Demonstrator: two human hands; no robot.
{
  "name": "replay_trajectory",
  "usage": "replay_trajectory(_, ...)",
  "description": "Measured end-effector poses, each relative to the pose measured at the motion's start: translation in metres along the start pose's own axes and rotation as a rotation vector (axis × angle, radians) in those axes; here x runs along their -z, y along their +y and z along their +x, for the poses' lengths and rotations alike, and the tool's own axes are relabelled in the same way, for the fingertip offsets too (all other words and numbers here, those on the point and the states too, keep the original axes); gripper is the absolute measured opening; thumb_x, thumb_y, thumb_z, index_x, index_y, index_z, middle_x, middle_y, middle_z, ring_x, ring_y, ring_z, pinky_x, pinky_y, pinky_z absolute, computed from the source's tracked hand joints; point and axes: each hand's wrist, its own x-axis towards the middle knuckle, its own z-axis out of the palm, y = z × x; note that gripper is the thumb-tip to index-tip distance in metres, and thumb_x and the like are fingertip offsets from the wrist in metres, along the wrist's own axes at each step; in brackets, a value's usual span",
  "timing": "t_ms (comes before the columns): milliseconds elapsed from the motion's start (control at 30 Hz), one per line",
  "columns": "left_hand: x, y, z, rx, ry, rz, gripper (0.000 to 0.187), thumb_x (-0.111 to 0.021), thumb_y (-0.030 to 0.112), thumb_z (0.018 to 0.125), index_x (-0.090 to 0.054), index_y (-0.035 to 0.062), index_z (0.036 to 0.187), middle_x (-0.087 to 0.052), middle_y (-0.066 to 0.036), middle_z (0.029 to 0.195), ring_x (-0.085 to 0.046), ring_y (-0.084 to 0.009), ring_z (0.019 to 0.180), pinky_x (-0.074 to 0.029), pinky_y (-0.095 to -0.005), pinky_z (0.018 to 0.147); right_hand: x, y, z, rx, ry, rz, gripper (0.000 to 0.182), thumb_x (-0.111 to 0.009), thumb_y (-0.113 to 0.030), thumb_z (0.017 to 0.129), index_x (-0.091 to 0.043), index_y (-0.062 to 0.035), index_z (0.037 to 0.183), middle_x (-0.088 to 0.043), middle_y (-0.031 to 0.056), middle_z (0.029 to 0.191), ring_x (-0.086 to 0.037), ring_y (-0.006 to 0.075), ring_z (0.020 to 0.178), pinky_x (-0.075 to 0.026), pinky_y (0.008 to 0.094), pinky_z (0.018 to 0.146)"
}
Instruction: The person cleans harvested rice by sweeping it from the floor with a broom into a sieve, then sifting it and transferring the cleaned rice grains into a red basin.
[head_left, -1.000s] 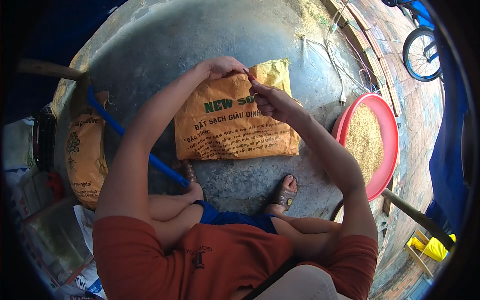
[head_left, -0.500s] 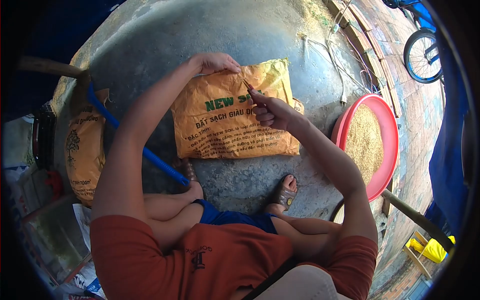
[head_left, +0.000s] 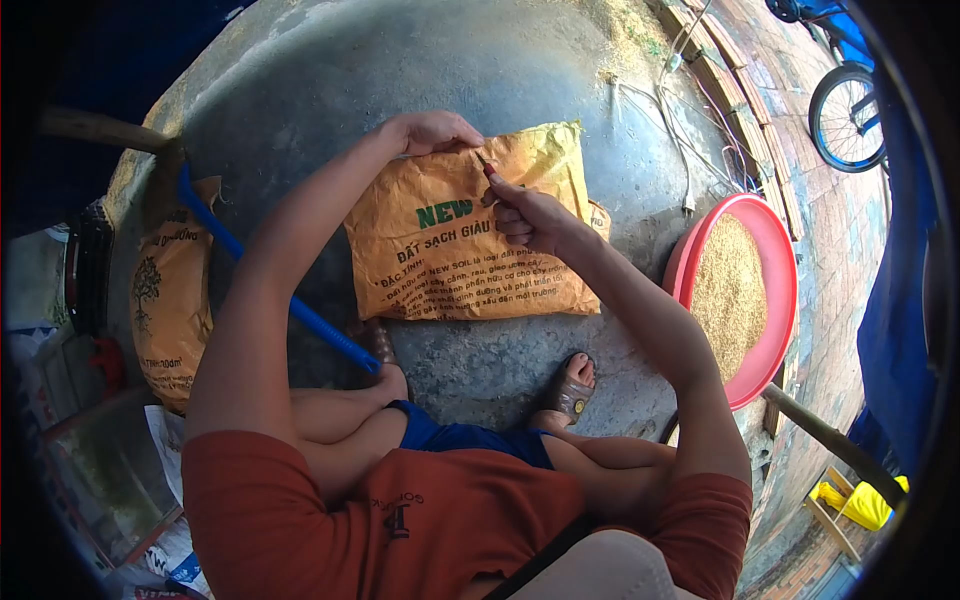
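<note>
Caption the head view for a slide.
Left hand pins an orange soil bag's top edge while the right hand works a small tool there.

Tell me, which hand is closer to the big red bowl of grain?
The right hand. It grips a small tool at the orange soil bag's top, on the side toward the red bowl. The left hand pinches the bag's top edge farther from the bowl.
</note>
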Motion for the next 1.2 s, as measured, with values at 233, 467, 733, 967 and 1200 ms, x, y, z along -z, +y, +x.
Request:
replay_trajectory(233,0.004,0.002,-0.012,0.030,0.048,0.054,0.022,-0.051,0.020,0.083,-0.059,0.0008,0.090,-0.059,0.000,0.076,-0.053,-0.0055,0.064,-0.046,-0.0190,0.057,-0.011,-0.017,-0.016,0.076,-0.055,0.035,0.031,-0.037,-0.039,0.090,-0.045,-0.0092,0.085,-0.022,-0.0082,0.050,-0.018,0.0028,0.038,-0.014,0.0187,0.034)
replay_trajectory(467,0.005,0.004,-0.024,0.041,-0.012,0.053,0.040,-0.055,0.004,0.070,-0.052,-0.0023,0.109,-0.060,-0.005,0.095,-0.056,-0.0085,0.077,-0.047,-0.0207,0.071,-0.002,-0.006,-0.015,-0.025,-0.121,0.005,0.035,-0.038,-0.043,0.088,-0.043,-0.0088,0.087,-0.022,-0.0084,0.051,-0.018,0.0021,0.039,-0.014,0.0177,0.034)
replay_trajectory(733,0.006,0.001,-0.025,0.045,-0.020,0.105,0.044,-0.048,-0.002,0.067,-0.051,-0.0038,0.111,-0.059,-0.007,0.097,-0.056,-0.0090,0.080,-0.047,-0.0221,0.074,-0.011,0.008,0.003,-0.088,-0.083,0.081,0.031,-0.038,-0.040,0.089,-0.046,-0.0105,0.084,-0.025,-0.0085,0.053,-0.021,0.0013,0.040,-0.015,0.0170,0.033)
replay_trajectory(967,0.008,-0.007,-0.022,0.025,-0.026,-0.003,0.041,-0.047,-0.001,0.069,-0.051,-0.0053,0.109,-0.059,-0.008,0.096,-0.056,-0.0082,0.078,-0.047,-0.0192,0.072,-0.020,-0.010,0.004,0.003,-0.069,0.085,0.028,-0.039,-0.038,0.089,-0.046,-0.0108,0.084,-0.025,-0.0087,0.053,-0.019,0.0022,0.040,-0.015,0.0174,0.033)
replay_trajectory(1200,0.009,-0.006,-0.031,0.032,-0.010,-0.016,0.040,-0.049,0.002,0.071,-0.049,-0.0063,0.111,-0.059,-0.009,0.098,-0.057,-0.0091,0.080,-0.048,-0.0210,0.073,-0.012,0.004,0.000,-0.050,-0.097,0.025,0.024,-0.039,-0.033,0.090,-0.044,-0.0111,0.082,-0.027,-0.0076,0.054,-0.021,0.0027,0.042,-0.015,0.0180,0.036)
